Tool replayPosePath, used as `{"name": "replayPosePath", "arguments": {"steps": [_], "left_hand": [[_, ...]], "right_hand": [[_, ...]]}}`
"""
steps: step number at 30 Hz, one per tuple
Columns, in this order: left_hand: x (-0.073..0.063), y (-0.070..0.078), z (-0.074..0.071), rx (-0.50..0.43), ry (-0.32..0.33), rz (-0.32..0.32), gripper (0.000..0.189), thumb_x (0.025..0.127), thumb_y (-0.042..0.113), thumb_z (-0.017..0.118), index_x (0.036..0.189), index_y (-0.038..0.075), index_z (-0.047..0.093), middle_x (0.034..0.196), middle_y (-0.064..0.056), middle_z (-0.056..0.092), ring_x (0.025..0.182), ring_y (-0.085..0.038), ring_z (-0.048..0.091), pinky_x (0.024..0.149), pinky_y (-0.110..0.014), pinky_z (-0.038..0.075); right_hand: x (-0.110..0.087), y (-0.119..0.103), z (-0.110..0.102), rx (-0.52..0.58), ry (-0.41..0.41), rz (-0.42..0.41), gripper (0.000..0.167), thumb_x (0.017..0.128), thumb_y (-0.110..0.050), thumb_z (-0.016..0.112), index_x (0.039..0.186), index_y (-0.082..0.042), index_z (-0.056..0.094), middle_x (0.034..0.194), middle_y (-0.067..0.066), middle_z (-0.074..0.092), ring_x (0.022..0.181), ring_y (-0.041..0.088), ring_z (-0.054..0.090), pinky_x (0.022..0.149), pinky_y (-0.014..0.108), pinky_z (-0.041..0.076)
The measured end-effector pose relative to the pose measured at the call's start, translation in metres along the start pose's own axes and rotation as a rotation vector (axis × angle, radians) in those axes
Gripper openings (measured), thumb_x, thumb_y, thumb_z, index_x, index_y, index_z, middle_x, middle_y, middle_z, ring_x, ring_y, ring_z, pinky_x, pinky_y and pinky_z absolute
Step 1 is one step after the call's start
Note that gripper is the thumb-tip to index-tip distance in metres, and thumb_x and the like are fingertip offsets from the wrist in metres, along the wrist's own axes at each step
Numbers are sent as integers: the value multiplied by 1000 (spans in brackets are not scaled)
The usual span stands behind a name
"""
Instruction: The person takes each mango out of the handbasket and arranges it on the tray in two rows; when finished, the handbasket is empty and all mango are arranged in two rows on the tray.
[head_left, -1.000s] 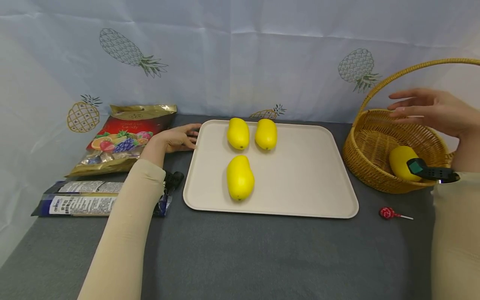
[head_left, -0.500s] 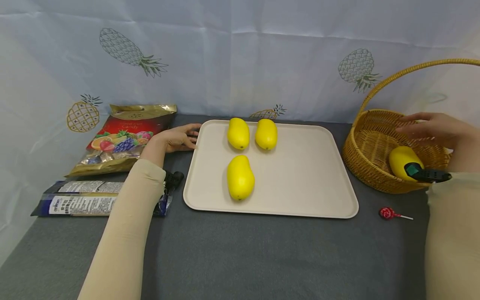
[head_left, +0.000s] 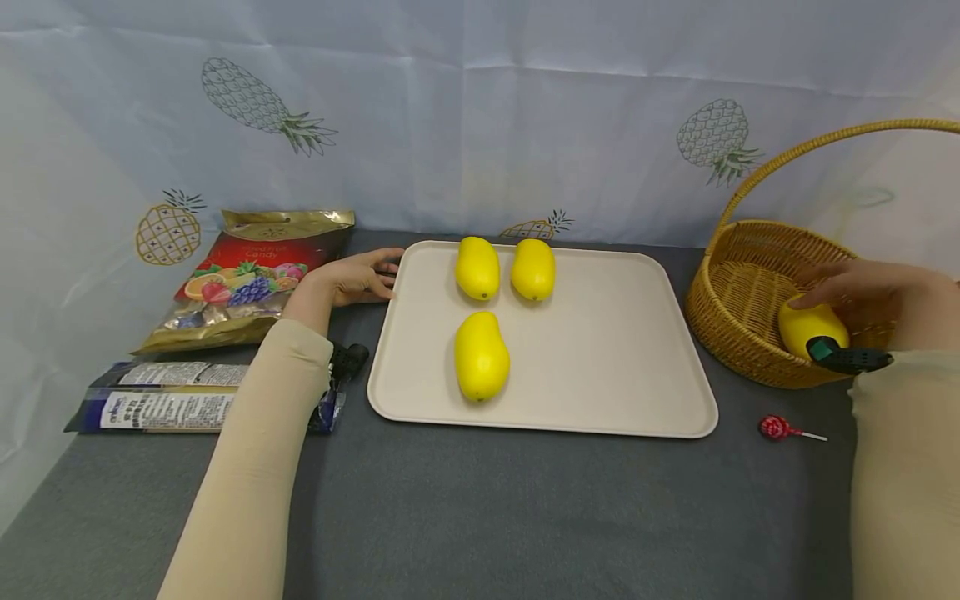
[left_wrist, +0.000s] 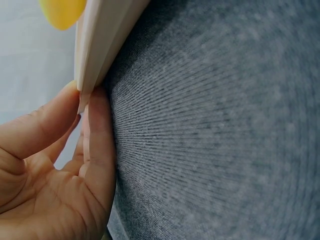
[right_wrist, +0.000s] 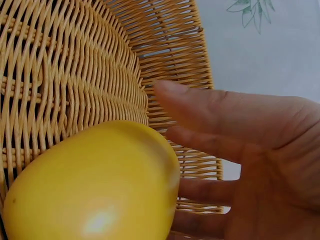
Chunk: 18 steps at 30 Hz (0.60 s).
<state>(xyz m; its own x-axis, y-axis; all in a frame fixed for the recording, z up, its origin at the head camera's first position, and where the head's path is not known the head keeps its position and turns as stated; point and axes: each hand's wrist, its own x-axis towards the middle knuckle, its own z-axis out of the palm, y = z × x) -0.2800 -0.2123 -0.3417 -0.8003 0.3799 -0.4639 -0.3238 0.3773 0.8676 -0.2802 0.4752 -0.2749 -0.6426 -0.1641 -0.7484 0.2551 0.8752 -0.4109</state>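
My left hand pinches the left edge of the beige tray. In the left wrist view the thumb lies on the rim, with the fingers under it. Three yellow mangoes lie on the tray: one at back left, one beside it, one in front. My right hand is inside the wicker basket, over another yellow mango. In the right wrist view its fingers extend behind the mango, and the thumb stands apart from it.
A red lollipop lies in front of the basket. At the left are a red-and-gold candy bag and a blue package, partly behind my left sleeve. A tall handle arches over the basket. A pineapple-print curtain hangs behind.
From above the basket, my right hand has come down into it, to the mango there. The left hand, tray and mangoes on it have stayed put.
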Motion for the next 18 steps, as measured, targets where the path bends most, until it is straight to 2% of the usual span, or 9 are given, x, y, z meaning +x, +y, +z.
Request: {"name": "replayPosePath", "arguments": {"steps": [3, 6, 8, 10, 16, 17, 18], "left_hand": [[0, 0, 0, 5, 3, 2, 87, 94, -10, 54, 161, 19, 7, 158, -18, 20, 123, -20, 46, 84, -17, 53], [1, 0, 0, 0, 8, 2, 87, 94, -10, 54, 161, 19, 8, 158, -18, 19, 121, -19, 46, 83, -17, 53], [1, 0, 0, -5, 10, 1, 87, 94, -10, 54, 161, 19, 7, 158, -18, 19, 122, -19, 46, 83, -16, 53], [1, 0, 0, -10, 11, 0, 87, 94, -10, 54, 161, 19, 7, 158, -18, 19, 123, -19, 46, 82, -16, 53], [1, 1, 1, -7, 9, 1, 87, 94, -11, 53, 161, 19, 7, 158, -18, 19, 122, -19, 46, 82, -16, 53], [1, 1, 1, -5, 9, 3, 87, 94, -11, 53, 161, 19, 7, 158, -18, 19, 122, -19, 46, 82, -16, 53], [1, 1, 1, -6, 9, 4, 87, 94, -11, 53, 161, 19, 7, 158, -18, 19, 121, -19, 46, 83, -16, 53]], "right_hand": [[4, 4, 4, 106, -48, 25, 93, 102, -35, 50, 151, 8, -16, 151, 41, 1, 110, 23, 59, 94, 39, 54], [7, 8, 7, 195, -84, 45, 93, 102, -31, 52, 154, 0, -19, 150, 38, 8, 106, 21, 59, 95, 41, 54], [8, 10, 8, 221, -105, 49, 93, 102, -30, 51, 154, -4, -22, 151, 37, 5, 106, 21, 58, 95, 40, 54], [9, 11, 9, 233, -118, 53, 93, 102, -28, 51, 153, -5, -23, 150, 37, 6, 106, 21, 58, 95, 40, 54], [9, 11, 10, 216, -163, 35, 89, 103, -24, 48, 152, -1, -22, 151, 36, -18, 106, 18, 55, 94, 38, 54], [9, 10, 10, 218, -163, 32, 87, 103, -24, 49, 154, -1, -19, 152, 34, -20, 106, 18, 55, 93, 38, 54], [8, 10, 10, 211, -163, 27, 84, 103, -24, 49, 157, -6, -13, 152, 32, -21, 107, 16, 54, 93, 37, 54]]}}
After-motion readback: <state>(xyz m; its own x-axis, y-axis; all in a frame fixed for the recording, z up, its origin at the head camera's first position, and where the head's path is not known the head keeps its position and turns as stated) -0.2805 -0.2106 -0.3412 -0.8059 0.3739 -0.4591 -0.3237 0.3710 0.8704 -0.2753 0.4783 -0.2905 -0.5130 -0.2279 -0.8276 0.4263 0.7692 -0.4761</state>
